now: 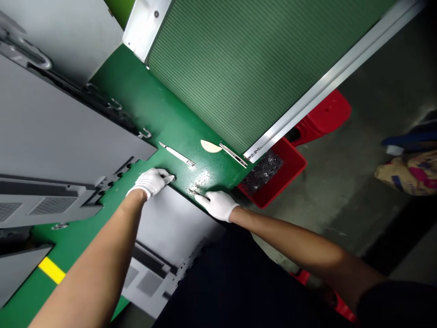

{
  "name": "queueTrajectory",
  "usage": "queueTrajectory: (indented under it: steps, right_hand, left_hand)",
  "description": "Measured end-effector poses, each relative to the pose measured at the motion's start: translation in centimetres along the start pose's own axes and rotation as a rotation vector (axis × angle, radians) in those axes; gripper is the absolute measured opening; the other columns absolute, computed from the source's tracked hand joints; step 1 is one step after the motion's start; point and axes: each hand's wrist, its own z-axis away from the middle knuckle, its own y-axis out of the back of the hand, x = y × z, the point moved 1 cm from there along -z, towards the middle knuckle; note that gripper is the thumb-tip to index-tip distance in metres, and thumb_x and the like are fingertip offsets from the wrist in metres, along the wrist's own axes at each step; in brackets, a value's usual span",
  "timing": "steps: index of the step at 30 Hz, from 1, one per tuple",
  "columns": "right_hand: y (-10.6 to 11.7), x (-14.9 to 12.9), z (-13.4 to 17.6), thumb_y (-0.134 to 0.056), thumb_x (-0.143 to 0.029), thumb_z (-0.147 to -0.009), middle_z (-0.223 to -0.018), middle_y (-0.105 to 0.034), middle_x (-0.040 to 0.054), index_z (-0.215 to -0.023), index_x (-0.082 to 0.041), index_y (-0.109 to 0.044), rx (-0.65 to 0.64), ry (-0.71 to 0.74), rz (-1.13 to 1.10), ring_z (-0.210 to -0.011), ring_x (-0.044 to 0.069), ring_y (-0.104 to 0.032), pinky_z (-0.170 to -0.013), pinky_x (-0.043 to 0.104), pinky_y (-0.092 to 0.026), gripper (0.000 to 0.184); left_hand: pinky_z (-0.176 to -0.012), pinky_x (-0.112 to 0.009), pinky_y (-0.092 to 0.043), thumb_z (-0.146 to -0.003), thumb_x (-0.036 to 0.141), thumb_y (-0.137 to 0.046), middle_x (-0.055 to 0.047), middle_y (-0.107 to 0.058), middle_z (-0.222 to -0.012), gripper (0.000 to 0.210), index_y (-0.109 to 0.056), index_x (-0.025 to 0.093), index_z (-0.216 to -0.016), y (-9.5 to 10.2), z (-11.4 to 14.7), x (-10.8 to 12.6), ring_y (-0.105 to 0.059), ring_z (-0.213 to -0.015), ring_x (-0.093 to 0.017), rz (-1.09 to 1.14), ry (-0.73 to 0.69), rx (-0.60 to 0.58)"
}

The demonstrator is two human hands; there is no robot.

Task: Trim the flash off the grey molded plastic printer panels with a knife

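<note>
A grey molded panel (pixel 177 218) with vent grilles lies at the near edge of the green bench, close to my body. My left hand (pixel 153 181), in a white glove, is closed at the panel's far left corner, thumb and fingers pinching its edge. Also gloved in white, my right hand (pixel 218 205) grips a slim, dark-tipped tool (pixel 194 192) beside the panel's far edge; its exact kind is unclear. Small dark and pale scraps (pixel 201 180) lie scattered beyond the tool tip. A craft knife (pixel 177 154) rests on the bench ahead of my left hand.
A cream half-round piece (pixel 210 146) and a second slim metal tool (pixel 234 155) lie by a ribbed green conveyor belt (pixel 256 68). Below its metal rail hangs a red bin (pixel 295 166) with dark scraps. Large grey panels (pixel 61 118) stand at left.
</note>
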Motion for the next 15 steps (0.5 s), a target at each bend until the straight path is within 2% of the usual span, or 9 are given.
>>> queueTrajectory:
  steps: [2, 5, 8, 15]
  right_hand:
    - [0.0, -0.7, -0.9, -0.010, -0.075, -0.096, -0.099, -0.076, 0.0134, -0.102, -0.022, -0.074, -0.022, 0.009, 0.002, -0.097, 0.028, -0.071, -0.080, 0.032, -0.048, 0.083]
    - [0.0, -1.9, -2.2, -0.011, -0.073, -0.096, -0.104, -0.076, 0.0135, -0.108, -0.023, -0.073, -0.069, 0.026, 0.000, -0.100, 0.028, -0.070, -0.081, 0.033, -0.049, 0.081]
    - [0.2, -3.3, -3.4, -0.012, -0.076, -0.095, -0.107, -0.075, 0.0152, -0.110, -0.021, -0.073, -0.091, 0.020, 0.001, -0.101, 0.028, -0.070, -0.083, 0.035, -0.050, 0.083]
    - [-0.7, -5.3, -4.8, -0.009, -0.076, -0.094, -0.104, -0.074, 0.0177, -0.108, -0.017, -0.071, -0.071, 0.062, 0.042, -0.096, 0.030, -0.070, -0.079, 0.038, -0.050, 0.087]
  left_hand:
    - [-0.074, -0.033, -0.048, -0.075, 0.069, -0.059, -0.004, -0.074, -0.083, 0.046, -0.075, 0.027, -0.083, -0.3, -0.2, 0.0, -0.064, -0.078, -0.024, 0.014, 0.014, -0.003]
    - [-0.079, -0.032, -0.050, -0.077, 0.070, -0.056, -0.006, -0.076, -0.086, 0.050, -0.075, 0.024, -0.083, -0.6, -0.3, -0.2, -0.065, -0.081, -0.022, 0.212, -0.071, -0.021]
    - [-0.084, -0.033, -0.051, -0.074, 0.068, -0.062, -0.007, -0.077, -0.089, 0.050, -0.076, 0.021, -0.084, -0.7, 0.0, -0.4, -0.066, -0.084, -0.022, 0.393, -0.111, -0.024]
    - [-0.082, -0.035, -0.053, -0.074, 0.057, -0.069, -0.008, -0.077, -0.088, 0.041, -0.076, 0.019, -0.087, 0.1, 1.7, -0.1, -0.068, -0.082, -0.023, 0.499, -0.100, -0.005]
